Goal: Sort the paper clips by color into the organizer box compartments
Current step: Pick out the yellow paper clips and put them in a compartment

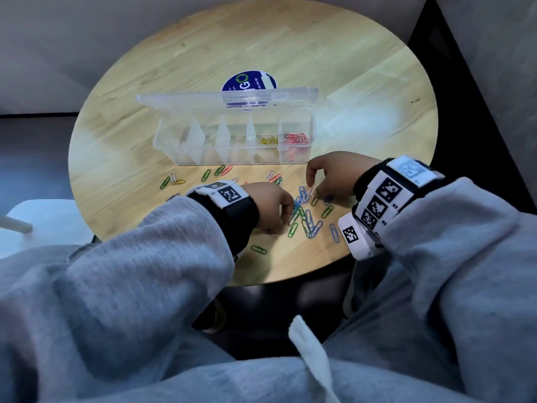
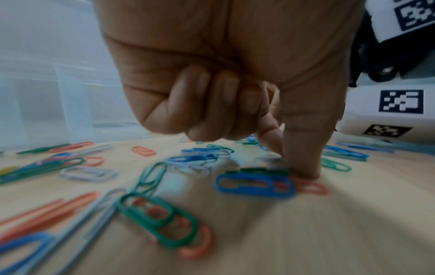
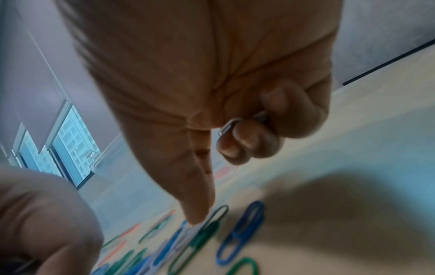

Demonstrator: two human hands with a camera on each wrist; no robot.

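Left hand: the left hand (image 1: 268,206) is low over the near part of the table, fingers curled into the palm; the left wrist view shows thumb and forefinger (image 2: 303,148) reaching down and meeting among the clips, but blur hides whether a clip sits between them, so I cannot tell if it grips anything.
Right hand: the right hand (image 1: 334,175) hangs just beyond, forefinger (image 3: 195,195) pointing down onto the pile; the right wrist view shows its other fingers curled round a white paper clip (image 3: 231,125) tucked against the palm.
Loose clips, near: a pile of blue, green and white paper clips (image 1: 305,216) lies between the 2 hands; 1 green clip (image 1: 258,249) lies apart, closer to the table edge.
Loose clips, farther: green, white, yellow and red clips (image 1: 203,175) are scattered along the box's front wall.
Organizer box: the clear organizer box (image 1: 180,154) stands mid-table with its lid (image 1: 180,98) tilted up behind.
Sorted clips: red clips (image 1: 296,138) fill the rightmost compartment; yellow clips (image 1: 268,140) lie in the compartment next to it.
Table: round wooden table (image 1: 290,42), with a blue sticker (image 1: 247,80) behind the lid.
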